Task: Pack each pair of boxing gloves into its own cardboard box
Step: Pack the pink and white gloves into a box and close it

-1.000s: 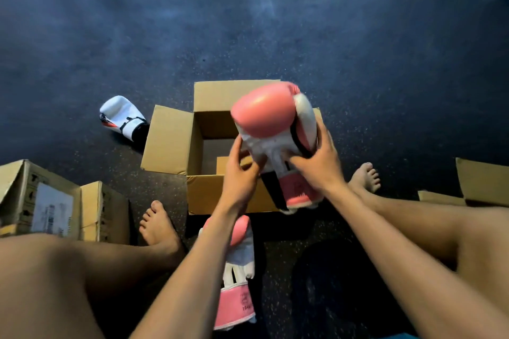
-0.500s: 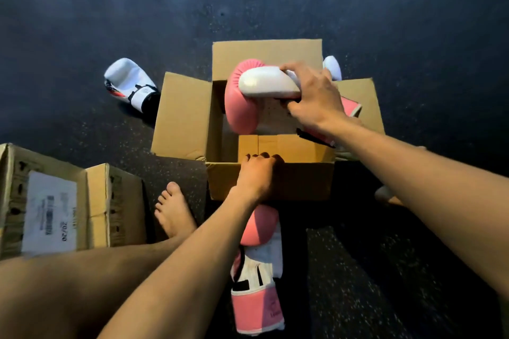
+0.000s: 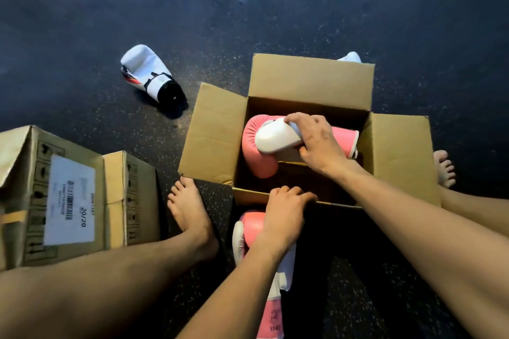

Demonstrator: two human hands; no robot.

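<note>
An open cardboard box (image 3: 217,135) stands on the dark floor ahead of me. Inside it lies a pink and white boxing glove (image 3: 259,154) on its side, and my right hand (image 3: 319,143) grips it from above. My left hand (image 3: 286,206) curls over the box's near flap, folding it down. The matching pink glove (image 3: 253,231) lies on the floor just in front of the box, partly hidden under my left forearm. A white glove with a black cuff (image 3: 148,74) lies on the floor to the far left. Another white glove's tip (image 3: 351,58) peeks from behind the box.
Two cardboard boxes stand at my left: a larger one with a white label (image 3: 68,198) and a narrower one (image 3: 135,195) next to it. My bare feet (image 3: 190,212) flank the open box on both sides. Open dark floor stretches beyond.
My right hand has lowered the pink glove from above the box down into it. My left hand stays on the near flap. The view has tilted and shifted left.
</note>
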